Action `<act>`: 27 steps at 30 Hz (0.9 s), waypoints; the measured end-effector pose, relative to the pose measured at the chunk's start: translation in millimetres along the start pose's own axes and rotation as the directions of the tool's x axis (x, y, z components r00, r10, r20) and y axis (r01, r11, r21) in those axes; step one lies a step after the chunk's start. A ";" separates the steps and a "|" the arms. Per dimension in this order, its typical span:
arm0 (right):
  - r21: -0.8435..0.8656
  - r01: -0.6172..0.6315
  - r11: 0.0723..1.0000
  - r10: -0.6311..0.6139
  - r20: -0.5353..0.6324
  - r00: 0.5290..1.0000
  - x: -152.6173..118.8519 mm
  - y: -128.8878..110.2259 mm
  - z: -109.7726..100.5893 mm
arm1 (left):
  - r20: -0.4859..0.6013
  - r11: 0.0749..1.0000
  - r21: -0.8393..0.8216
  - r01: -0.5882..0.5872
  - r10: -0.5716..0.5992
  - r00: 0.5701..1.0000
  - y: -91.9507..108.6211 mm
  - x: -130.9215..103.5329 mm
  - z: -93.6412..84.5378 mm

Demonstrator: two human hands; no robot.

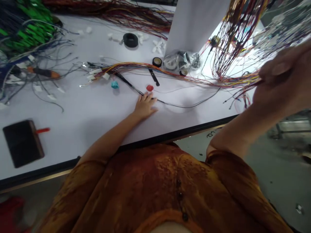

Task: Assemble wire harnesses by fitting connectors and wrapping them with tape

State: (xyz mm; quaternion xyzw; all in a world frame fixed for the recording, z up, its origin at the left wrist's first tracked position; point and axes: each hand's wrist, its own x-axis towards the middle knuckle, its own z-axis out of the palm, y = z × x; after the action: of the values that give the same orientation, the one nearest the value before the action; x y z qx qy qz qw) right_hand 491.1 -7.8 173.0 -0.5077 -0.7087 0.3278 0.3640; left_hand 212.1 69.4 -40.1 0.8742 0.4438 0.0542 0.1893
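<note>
My left hand lies flat on the white tabletop with its fingers spread. Under its fingertips runs a thin black cable. Raised at the right edge, my right hand has its fingers curled round the end of a bundle of thin multicoloured wires; the grip itself is partly hidden and blurred. That bundle stretches leftward across the table to white connectors. Close to my left fingertips are a small red piece and, farther left, a small turquoise piece.
A roll of black tape, a smaller roll, a dark flat blade-like strip and a clear plastic bag lie behind the wires. A dark phone-like slab sits left. More wires hang at right. The table edge is near my body.
</note>
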 end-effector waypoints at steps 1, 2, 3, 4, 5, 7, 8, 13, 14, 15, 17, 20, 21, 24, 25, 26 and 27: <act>-0.004 -0.005 1.000 0.005 0.002 1.000 -0.9 -2.6 7.1 | -0.045 0.999 -0.014 0.047 -0.048 0.998 0.2 9.7 -4.0; -0.007 -0.010 1.000 0.010 0.004 1.000 -2.9 -4.2 17.3 | -0.092 0.994 -0.054 0.093 -0.097 0.991 0.8 17.9 -8.8; -0.009 -0.015 1.000 0.016 0.008 1.000 -6.2 -4.3 29.0 | -0.128 0.982 -0.137 0.128 -0.146 0.981 1.5 23.5 -14.5; -0.009 -0.023 1.000 0.024 0.020 1.000 -10.5 -2.3 40.9 | -0.141 0.952 -0.271 0.142 -0.185 0.972 2.0 25.4 -21.0; -0.006 -0.032 0.999 0.032 0.035 0.999 -15.8 2.5 52.3 | -0.120 0.884 -0.450 0.128 -0.202 0.972 1.8 22.9 -27.9; 0.017 -0.046 0.999 0.045 0.081 0.996 -28.1 19.9 72.9 | -0.025 0.580 -0.813 0.056 -0.130 0.991 -1.7 4.5 -41.3; 0.033 -0.057 0.998 0.052 0.117 0.992 -34.6 31.8 82.7 | 0.019 0.378 -0.925 0.036 -0.050 0.999 -5.2 -10.4 -46.8; -0.044 -0.137 0.990 0.144 0.362 0.921 -61.1 89.8 130.3 | 0.117 -0.032 -0.993 0.112 -0.231 0.966 -34.4 -101.2 -52.3; -0.097 -0.147 0.984 0.173 0.365 0.915 -63.9 95.7 137.5 | 0.132 -0.068 -0.991 0.116 -0.326 0.936 -40.5 -117.0 -49.6; -0.148 -0.162 0.976 0.204 0.339 0.918 -65.7 99.0 143.2 | 0.146 -0.112 -0.988 0.109 -0.405 0.903 -46.0 -131.1 -46.5; -0.215 -0.216 0.952 0.268 0.252 0.930 -66.7 98.9 150.0 | 0.179 -0.207 -0.975 0.084 -0.500 0.847 -54.3 -154.6 -40.6; -0.329 -0.253 0.910 0.347 0.269 0.898 -63.3 91.6 149.8 | 0.232 -0.278 -0.957 0.079 -0.572 0.787 -59.2 -180.2 -34.9; -0.409 -0.241 0.880 0.383 0.311 0.870 -61.5 90.6 146.1 | 0.231 -0.262 -0.962 0.083 -0.610 0.758 -59.5 -186.8 -33.8; -0.704 -0.197 0.683 0.523 0.283 0.804 -56.8 100.3 117.6 | 0.142 -0.121 -0.990 0.077 -0.755 0.640 -59.1 -202.1 -31.2; -0.781 -0.212 0.587 0.559 0.203 0.804 -56.2 107.6 101.8 | 0.096 -0.061 -0.995 0.078 -0.792 0.603 -59.0 -206.1 -30.2; -0.836 -0.242 0.493 0.581 0.110 0.806 -56.3 115.9 83.9 | 0.050 0.004 -0.996 0.092 -0.816 0.576 -59.0 -209.6 -29.1; -0.869 -0.293 0.400 0.608 0.012 0.794 -57.0 124.1 64.9 | 0.015 0.073 -0.988 0.133 -0.826 0.564 -59.1 -212.8 -27.8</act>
State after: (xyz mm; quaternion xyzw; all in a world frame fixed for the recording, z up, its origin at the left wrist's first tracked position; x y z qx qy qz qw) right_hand 508.3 -35.1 25.3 -0.7289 -0.6576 0.1172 -0.1501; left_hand 32.4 -60.7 -21.3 0.2997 0.6352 0.4869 0.5193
